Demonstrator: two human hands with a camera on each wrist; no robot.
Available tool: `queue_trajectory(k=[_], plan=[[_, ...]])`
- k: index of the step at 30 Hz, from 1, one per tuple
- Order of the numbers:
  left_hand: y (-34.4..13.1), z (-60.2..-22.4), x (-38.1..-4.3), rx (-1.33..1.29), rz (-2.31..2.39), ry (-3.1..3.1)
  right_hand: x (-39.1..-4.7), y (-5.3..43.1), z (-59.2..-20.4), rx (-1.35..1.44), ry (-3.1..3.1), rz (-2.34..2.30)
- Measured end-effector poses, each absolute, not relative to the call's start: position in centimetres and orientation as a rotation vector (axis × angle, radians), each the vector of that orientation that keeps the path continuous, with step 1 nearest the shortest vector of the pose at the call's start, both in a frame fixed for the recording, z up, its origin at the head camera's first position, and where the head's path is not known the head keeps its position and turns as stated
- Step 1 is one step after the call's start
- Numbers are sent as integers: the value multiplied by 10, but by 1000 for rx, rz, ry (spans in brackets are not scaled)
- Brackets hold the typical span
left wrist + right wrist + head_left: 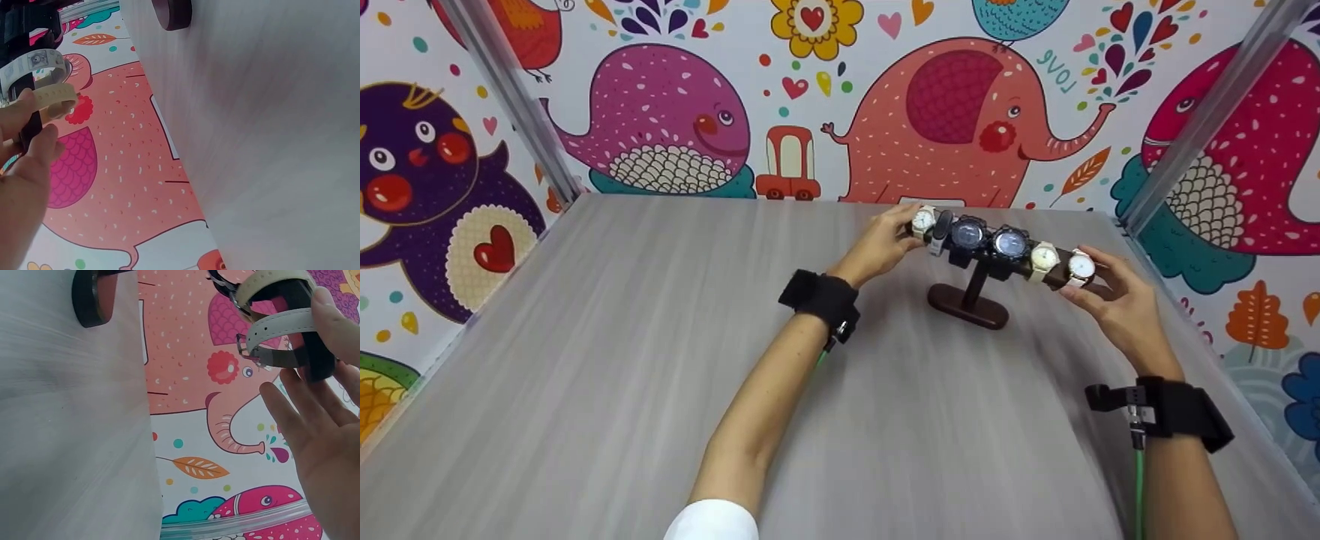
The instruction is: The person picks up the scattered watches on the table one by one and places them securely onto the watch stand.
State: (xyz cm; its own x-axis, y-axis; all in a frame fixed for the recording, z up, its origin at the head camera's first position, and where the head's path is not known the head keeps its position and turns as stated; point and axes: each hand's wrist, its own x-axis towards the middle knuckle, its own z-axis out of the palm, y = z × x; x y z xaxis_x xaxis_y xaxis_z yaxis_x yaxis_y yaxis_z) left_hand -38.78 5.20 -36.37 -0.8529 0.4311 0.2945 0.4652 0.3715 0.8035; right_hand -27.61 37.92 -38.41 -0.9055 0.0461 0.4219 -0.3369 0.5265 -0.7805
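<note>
A dark brown T-shaped watch stand [976, 285] carries several watches side by side along its crossbar. My left hand [876, 244] grips the bar's left end, by a white watch [922, 220] and a slim grey-strapped one [940, 231]. Two chunky black watches [969, 234] fill the middle. Toward the right sit a cream watch [1044, 257] and a white-strapped watch [1081, 268]. Thumb and fingers of my right hand [1129, 307] hold the right end; the right wrist view shows the thumb against the bar beside the white strap [284, 326]. The bar tilts down to the right.
The stand's oval base [967, 306] is over the far right part of the grey wood-grain table [622, 360]. Behind rises a wall [825, 97] printed with cartoon animals, with metal corner posts [1207, 112] at both sides. Green cables [1138, 487] run from the wrist straps.
</note>
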Motion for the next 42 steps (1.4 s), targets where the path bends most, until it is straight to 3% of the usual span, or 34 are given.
queue_trajectory(k=[13, 35, 42], plan=[[52, -360, -386, -814, -1485, -2629, -278, 374, -383, 255, -2358, 1417], [47, -365, -383, -837, -1526, -2590, -280, 358, -379, 342, -2393, 1153], [38, -369, -379, -798, -1447, -2711, -275, 361, -371, 254, -2491, 1144]])
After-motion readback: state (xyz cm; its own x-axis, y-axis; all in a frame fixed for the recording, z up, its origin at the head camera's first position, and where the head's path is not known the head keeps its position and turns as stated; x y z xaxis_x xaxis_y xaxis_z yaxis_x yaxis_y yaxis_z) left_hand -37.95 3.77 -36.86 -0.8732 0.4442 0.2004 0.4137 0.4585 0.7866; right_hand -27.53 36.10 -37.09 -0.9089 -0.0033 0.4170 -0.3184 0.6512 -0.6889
